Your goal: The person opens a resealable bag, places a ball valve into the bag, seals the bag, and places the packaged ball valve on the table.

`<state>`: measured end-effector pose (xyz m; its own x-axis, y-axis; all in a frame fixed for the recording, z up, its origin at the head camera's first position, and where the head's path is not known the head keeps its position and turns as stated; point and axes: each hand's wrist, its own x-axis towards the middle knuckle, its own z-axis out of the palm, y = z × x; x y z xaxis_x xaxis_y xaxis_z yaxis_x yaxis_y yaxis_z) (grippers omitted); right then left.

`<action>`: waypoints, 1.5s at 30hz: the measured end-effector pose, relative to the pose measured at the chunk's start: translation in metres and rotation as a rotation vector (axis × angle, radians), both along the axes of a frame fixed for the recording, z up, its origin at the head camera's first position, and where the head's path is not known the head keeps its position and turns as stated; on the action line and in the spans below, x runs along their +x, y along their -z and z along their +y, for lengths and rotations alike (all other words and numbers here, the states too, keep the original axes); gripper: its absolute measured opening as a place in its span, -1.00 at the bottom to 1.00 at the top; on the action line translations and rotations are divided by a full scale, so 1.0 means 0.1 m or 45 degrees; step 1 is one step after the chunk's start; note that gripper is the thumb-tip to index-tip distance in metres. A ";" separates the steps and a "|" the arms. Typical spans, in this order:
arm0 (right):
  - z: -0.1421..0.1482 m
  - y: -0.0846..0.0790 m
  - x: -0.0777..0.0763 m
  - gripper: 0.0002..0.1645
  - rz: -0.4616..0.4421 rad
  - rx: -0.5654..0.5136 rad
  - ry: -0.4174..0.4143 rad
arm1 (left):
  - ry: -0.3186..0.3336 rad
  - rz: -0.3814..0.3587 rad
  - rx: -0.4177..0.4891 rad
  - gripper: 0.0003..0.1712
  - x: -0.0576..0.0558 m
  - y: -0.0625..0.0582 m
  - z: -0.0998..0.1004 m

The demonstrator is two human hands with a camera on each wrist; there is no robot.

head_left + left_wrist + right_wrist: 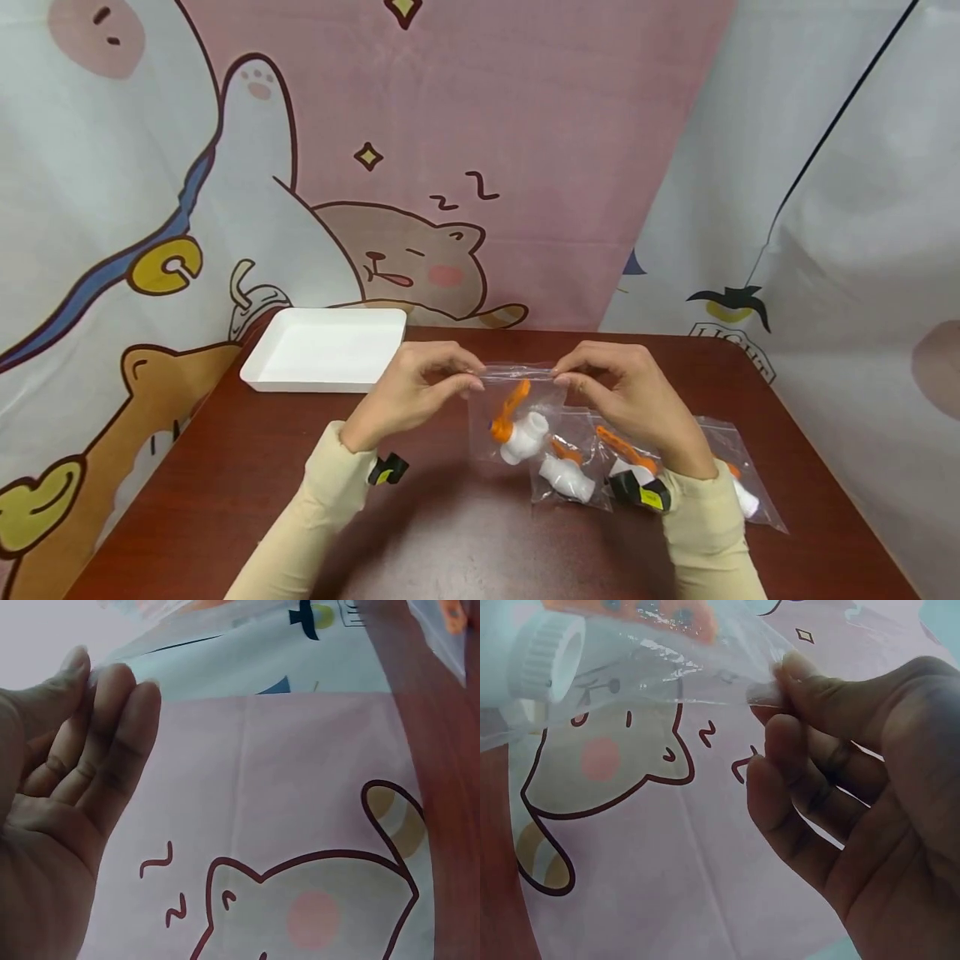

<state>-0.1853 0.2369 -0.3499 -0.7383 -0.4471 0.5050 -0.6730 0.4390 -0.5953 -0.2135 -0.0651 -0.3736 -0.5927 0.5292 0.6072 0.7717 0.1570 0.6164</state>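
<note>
A clear zip bag hangs upright between both hands in the head view. Inside it lies a white plastic ball valve with an orange lever handle. My left hand pinches the bag's top left corner between thumb and fingertips. At the opposite top corner, the right hand pinches the zip edge the same way. The right wrist view shows the film stretched from the thumb and forefinger, with the valve's ribbed white end close by.
Several more bagged valves lie on the brown table: one just right of the held bag, others partly behind the right forearm. A shallow white tray stands at the back left. A cartoon-printed cloth hangs behind the table.
</note>
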 end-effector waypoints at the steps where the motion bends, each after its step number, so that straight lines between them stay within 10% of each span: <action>1: 0.00 0.00 0.00 -0.82 -0.004 -0.012 -0.001 | -0.014 -0.025 0.018 -0.80 0.01 -0.01 0.00; 12: -0.04 0.02 -0.02 -0.82 0.052 0.005 0.019 | -0.276 -0.126 -0.073 -0.96 0.10 -0.09 0.05; 31: -0.06 0.08 -0.06 -0.86 -0.036 0.066 0.043 | -0.344 -0.345 -0.039 -0.95 0.09 -0.08 0.05; 45: -0.08 0.10 -0.06 -0.86 -0.103 0.075 0.055 | -0.300 -0.133 0.032 -0.87 0.12 -0.05 0.07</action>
<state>-0.1912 0.2292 -0.3595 -0.7949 -0.4414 0.4164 -0.6034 0.5023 -0.6194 -0.2016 -0.0581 -0.3688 -0.7581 0.3548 0.5472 0.6474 0.3087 0.6968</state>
